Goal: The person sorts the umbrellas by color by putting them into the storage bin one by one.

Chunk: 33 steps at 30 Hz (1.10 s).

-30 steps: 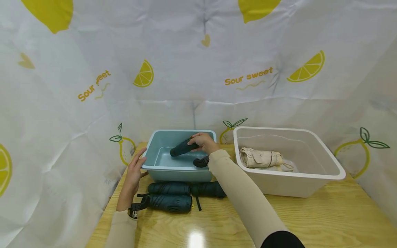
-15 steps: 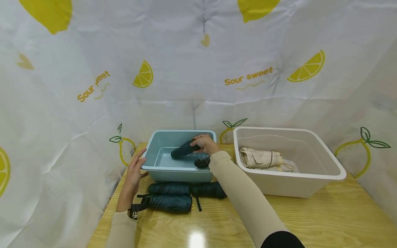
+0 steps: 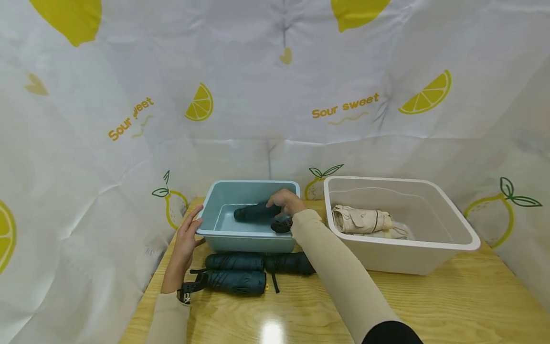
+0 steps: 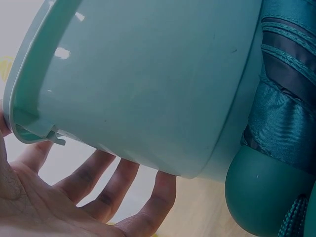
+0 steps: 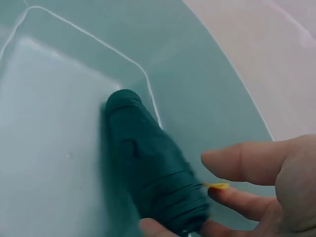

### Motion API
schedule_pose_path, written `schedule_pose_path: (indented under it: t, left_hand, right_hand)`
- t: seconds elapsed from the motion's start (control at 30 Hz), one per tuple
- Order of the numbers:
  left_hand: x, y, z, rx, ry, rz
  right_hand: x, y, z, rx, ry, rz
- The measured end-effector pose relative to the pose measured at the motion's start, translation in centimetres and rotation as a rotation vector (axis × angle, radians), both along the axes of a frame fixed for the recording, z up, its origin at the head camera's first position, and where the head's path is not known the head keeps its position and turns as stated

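A dark green folded umbrella (image 3: 253, 213) lies on its side inside the light blue plastic bin (image 3: 240, 233). My right hand (image 3: 285, 200) is at its right end; in the right wrist view the thumb (image 5: 247, 162) stands apart from the fabric, while fingertips show beside that end, near a small yellow tab (image 5: 217, 186). With its fingers spread, my left hand (image 3: 185, 239) touches the bin's left side, fingertips against the outer wall. Several more dark green folded umbrellas (image 3: 234, 283) lie on the table before the bin, one showing a rounded handle (image 4: 264, 192) in the left wrist view.
To the right stands a larger whitish bin (image 3: 408, 244) with beige folded umbrellas (image 3: 361, 219) in its left part. The wooden table (image 3: 326, 315) runs under both bins. A white lemon-print sheet (image 3: 258, 95) hangs close behind them.
The umbrella under my right hand has come down from a tilt to lie flatter in the blue bin, and the hand's grip has loosened. My left hand has stayed at the bin's side.
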State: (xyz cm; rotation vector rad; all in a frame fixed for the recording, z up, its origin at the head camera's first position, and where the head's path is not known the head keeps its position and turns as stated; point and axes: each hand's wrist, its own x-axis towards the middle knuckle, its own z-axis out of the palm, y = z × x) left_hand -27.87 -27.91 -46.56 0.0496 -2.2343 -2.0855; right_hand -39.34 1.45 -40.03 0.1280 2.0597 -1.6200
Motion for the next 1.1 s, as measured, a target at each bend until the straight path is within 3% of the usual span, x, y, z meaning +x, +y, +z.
schedule_pose_path:
  t: [0.2,0.33,0.5,0.67,0.83,0.93,1.1]
  left_hand:
    - [0.0,0.0,0.0,0.001,0.000,-0.002]
    - [0.0,0.0,0.1,-0.003,-0.003,0.005]
    - [0.0,0.1,0.1,-0.006,-0.006,0.012]
    - [0.0,0.0,0.2,-0.008,-0.005,0.008]
    - [0.0,0.1,0.2,-0.008,-0.003,0.002]
    - [0.1,0.1,0.2,-0.010,-0.003,0.004]
    - [0.3,0.1,0.3,-0.013,-0.004,0.000]
  right_hand:
    - [-0.1,0.3,0.1,0.058,0.003,0.066]
    - [0.3,0.4,1.1,0.042,0.040,0.087]
    - [1.4,0.6,3.8,0.038,0.199,0.187]
    - [4.1,2.1,6.1,-0.012,0.442,0.279]
    - [7.6,5.0,5.9,-0.077,0.661,0.358]
    - [10.0,6.7,5.1,-0.083,0.724,0.416]
    - [13.3,8.9,3.0,-0.094,0.748,0.463]
